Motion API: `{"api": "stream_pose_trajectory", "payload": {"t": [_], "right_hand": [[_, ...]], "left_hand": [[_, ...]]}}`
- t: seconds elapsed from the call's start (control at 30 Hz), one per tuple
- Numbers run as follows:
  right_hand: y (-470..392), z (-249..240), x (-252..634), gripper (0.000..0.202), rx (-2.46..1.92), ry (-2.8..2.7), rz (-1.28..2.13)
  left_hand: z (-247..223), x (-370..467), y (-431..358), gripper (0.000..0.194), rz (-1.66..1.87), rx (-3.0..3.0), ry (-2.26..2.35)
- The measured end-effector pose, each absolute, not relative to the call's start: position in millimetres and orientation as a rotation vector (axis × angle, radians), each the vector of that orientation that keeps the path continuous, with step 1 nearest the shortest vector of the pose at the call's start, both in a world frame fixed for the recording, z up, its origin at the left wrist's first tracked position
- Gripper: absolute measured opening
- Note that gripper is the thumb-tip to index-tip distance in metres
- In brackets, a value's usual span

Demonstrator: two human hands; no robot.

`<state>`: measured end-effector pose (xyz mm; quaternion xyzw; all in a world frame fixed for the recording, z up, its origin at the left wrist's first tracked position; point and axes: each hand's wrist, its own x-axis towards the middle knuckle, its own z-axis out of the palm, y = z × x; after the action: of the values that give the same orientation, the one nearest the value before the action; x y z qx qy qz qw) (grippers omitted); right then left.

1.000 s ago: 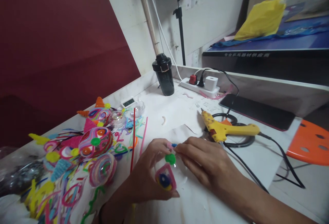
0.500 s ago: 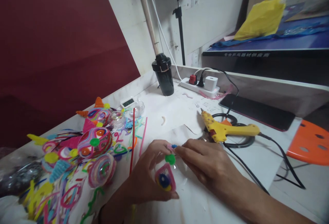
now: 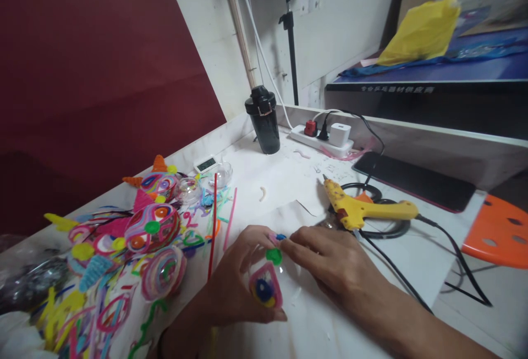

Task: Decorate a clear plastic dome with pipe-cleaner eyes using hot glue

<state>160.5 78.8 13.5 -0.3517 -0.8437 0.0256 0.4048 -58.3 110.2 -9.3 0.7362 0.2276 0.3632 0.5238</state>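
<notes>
A clear round ball (image 3: 266,282) carries a pink-edged eye shape with a blue centre and a green dot. My left hand (image 3: 231,282) is wrapped round its left side, thumb below and fingers above. At the top of the ball is a small pink and blue piece (image 3: 279,237). The fingertips of my right hand (image 3: 334,260) are pressed together on that piece, against the ball's upper right. What lies under those fingertips is hidden.
Decorated balls (image 3: 152,227) and many fuzzy coloured strips lie at the left. A yellow glue gun (image 3: 358,210) rests at the right beside a black phone (image 3: 414,180). Farther back stand a dark cup (image 3: 264,128) and a white power strip (image 3: 319,142).
The right fingertips have shifted very slightly, showing a little more of the blue piece. The left hand and the ball hold almost the same position.
</notes>
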Motion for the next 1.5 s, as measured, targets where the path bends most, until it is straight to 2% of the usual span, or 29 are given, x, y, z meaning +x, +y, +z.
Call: {"api": "stream_pose_trajectory", "payload": {"t": [0.43, 0.6, 1.07, 1.3, 1.5], "right_hand": [[79.8, 9.7, 160.3, 0.034, -0.859, -2.052, 0.108], [76.4, 12.4, 158.7, 0.029, -0.880, -2.019, 0.225], [71.3, 4.2, 144.3, 0.016, -0.957, -1.814, 0.187], [72.9, -6.4, 141.7, 0.014, -0.985, -1.814, 0.258], [76.0, -12.1, 141.0, 0.013, -1.016, -1.863, 0.351]], "left_hand": [[-6.9, -56.8, 110.9, 0.080, 0.888, 1.805, 0.560], [-6.1, -56.1, 111.4, 0.076, 0.921, 1.836, 0.576], [0.1, -50.3, 111.3, 0.074, 1.011, 2.334, 0.697], [0.8, -51.3, 112.3, 0.070, 0.968, 2.460, 0.735], [-7.5, -52.8, 116.1, 0.074, 0.980, 2.499, 0.727]]}}
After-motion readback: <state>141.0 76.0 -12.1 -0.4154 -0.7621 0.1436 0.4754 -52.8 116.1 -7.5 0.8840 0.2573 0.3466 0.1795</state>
